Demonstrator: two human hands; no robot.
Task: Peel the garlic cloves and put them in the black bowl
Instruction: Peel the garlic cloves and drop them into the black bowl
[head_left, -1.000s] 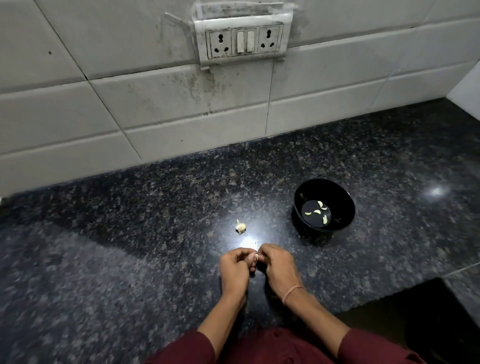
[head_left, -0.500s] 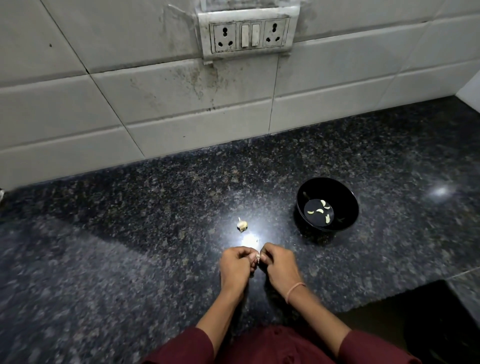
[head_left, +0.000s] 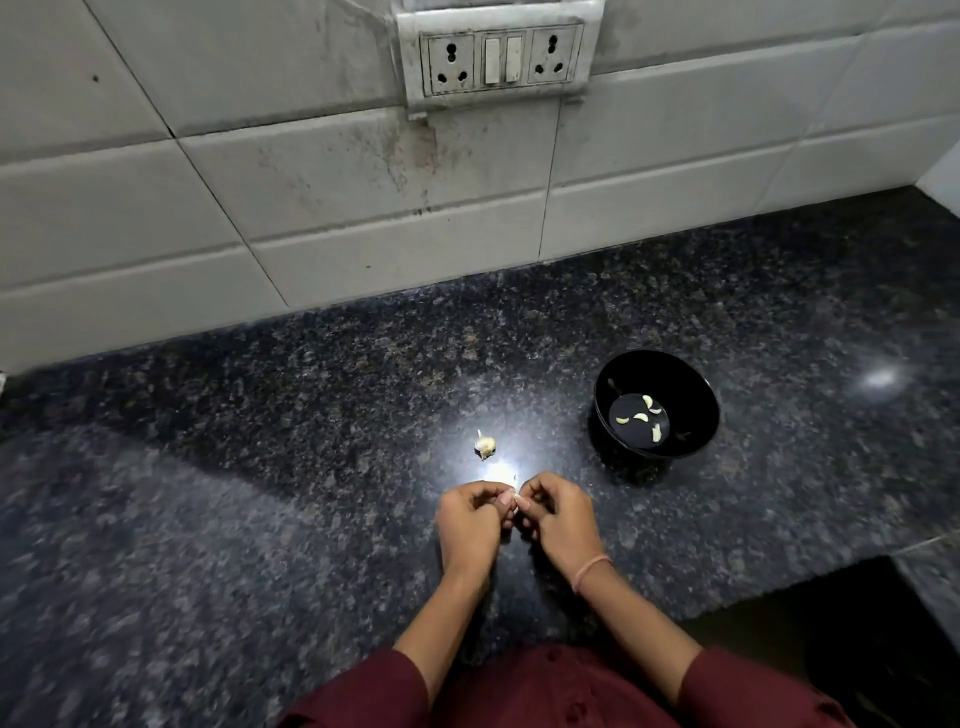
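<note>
Garlic clove (head_left: 514, 500) pinched between curled fingers (head_left: 485, 493) of left hand (head_left: 470, 525), right hand (head_left: 558, 519).

Both hands are up front and close together, knuckles up: the left hand (head_left: 470, 522) and right hand (head_left: 560, 519) meet fingertip to fingertip, fingers curled in tight, pinching a small pale garlic clove (head_left: 516, 499) between them (most of it is hidden by the fingers). The forearms angle in from either side to form a narrow V, bare from the wrists up to the maroon sleeves (head_left: 363, 691) near the elbows. There's a thin pinkish band (head_left: 592, 569) around the right wrist.
</note>
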